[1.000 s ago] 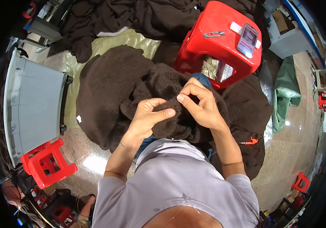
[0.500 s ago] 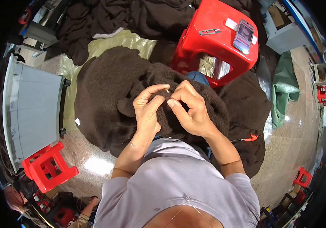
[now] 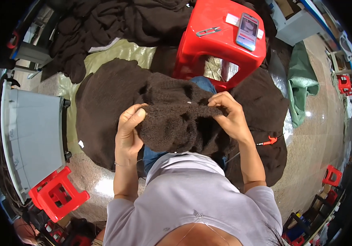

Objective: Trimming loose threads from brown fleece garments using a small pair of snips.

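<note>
A dark brown knitted fabric piece (image 3: 172, 127) lies over my lap, its edge stretched between my two hands. My left hand (image 3: 129, 126) pinches one end of that edge between thumb and fingers. At the other end my right hand (image 3: 231, 115) grips the fabric, fingers closed over it. A tiny white speck shows on the knit between the hands. Beyond my right hand stands a red plastic stool (image 3: 225, 41). On its seat lie thread snips (image 3: 208, 31) and a phone (image 3: 247, 32) with its screen lit.
More brown fabric (image 3: 106, 94) spreads on the left, over a yellowish plastic sheet (image 3: 118, 53). A grey wheeled bin (image 3: 34, 135) and red stools (image 3: 59, 194) stand at the left. An orange-red tool (image 3: 269, 141) lies on fabric at the right, near a green sheet (image 3: 302, 82).
My hands were close together, pinching the knit; they have moved apart, left hand leftward and right hand rightward, with the fabric edge drawn out between them. The view has shifted slightly.
</note>
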